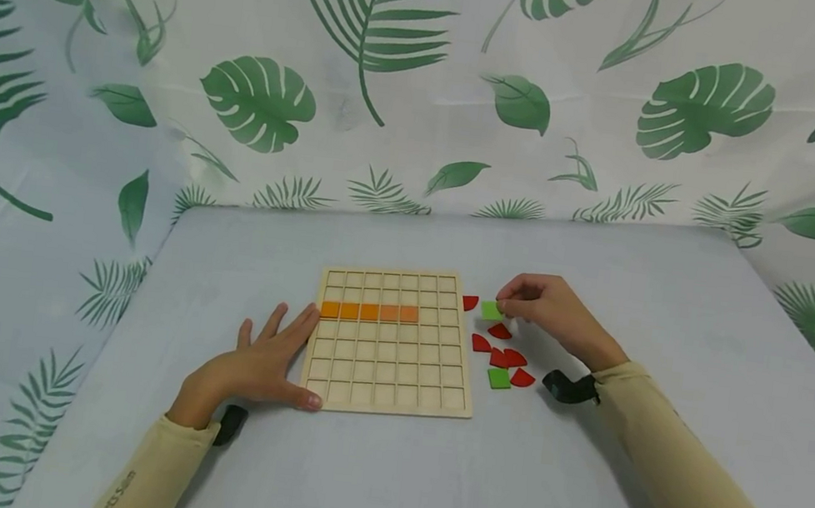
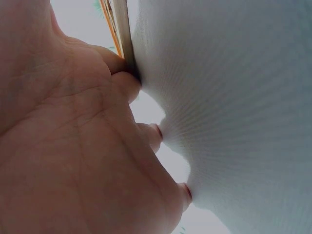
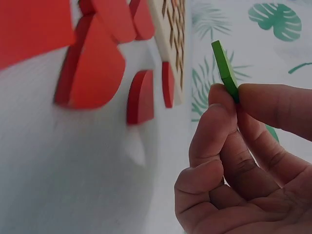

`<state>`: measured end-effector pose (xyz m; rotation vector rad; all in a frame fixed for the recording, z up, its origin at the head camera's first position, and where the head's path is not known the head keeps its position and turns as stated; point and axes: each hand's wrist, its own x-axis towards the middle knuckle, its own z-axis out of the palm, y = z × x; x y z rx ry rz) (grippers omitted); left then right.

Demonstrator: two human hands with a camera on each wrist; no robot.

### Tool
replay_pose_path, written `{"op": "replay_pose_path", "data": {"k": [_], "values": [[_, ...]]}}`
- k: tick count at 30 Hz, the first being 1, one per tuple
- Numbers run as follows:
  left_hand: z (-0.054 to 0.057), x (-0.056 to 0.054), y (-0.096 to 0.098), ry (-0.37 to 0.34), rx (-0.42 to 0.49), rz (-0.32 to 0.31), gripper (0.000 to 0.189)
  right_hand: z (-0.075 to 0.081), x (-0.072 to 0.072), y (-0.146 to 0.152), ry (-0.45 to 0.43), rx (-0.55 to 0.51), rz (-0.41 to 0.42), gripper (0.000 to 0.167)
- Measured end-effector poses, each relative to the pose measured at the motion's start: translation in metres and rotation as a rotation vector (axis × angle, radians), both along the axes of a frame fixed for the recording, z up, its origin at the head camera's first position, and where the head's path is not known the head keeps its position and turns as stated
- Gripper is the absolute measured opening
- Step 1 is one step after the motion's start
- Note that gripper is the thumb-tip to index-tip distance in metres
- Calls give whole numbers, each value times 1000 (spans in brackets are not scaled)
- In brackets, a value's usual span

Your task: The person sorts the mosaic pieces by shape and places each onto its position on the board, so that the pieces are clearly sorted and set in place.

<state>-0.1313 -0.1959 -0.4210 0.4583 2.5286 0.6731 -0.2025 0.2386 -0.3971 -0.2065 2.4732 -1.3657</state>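
Note:
A square wooden grid board lies on the table, with a row of orange square tiles in its third row from the top, the right two paler. My left hand is spread at the board's left side, its thumb on the lower left corner and index finger at the left edge. In the left wrist view its fingertips press the cloth beside the board's edge. Between thumb and fingers my right hand pinches a green square tile, raised above the table beyond the board's right edge.
Several red quarter-round pieces and a red squarish piece lie right of the board. Among them is another green square tile. A pale cloth covers the table, and a leaf-printed curtain hangs behind it.

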Motion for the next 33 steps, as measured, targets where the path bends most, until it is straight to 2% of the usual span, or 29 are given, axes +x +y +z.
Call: {"op": "replay_pose_path", "data": {"k": [17,33], "values": [[-3,-2,-1,16,-4,-7,135,-2,-5,-28,-1,-80,33,22],[-1,0,-1,4,2,0,135,-8,-12,-46,8,-76,69,17]]}}
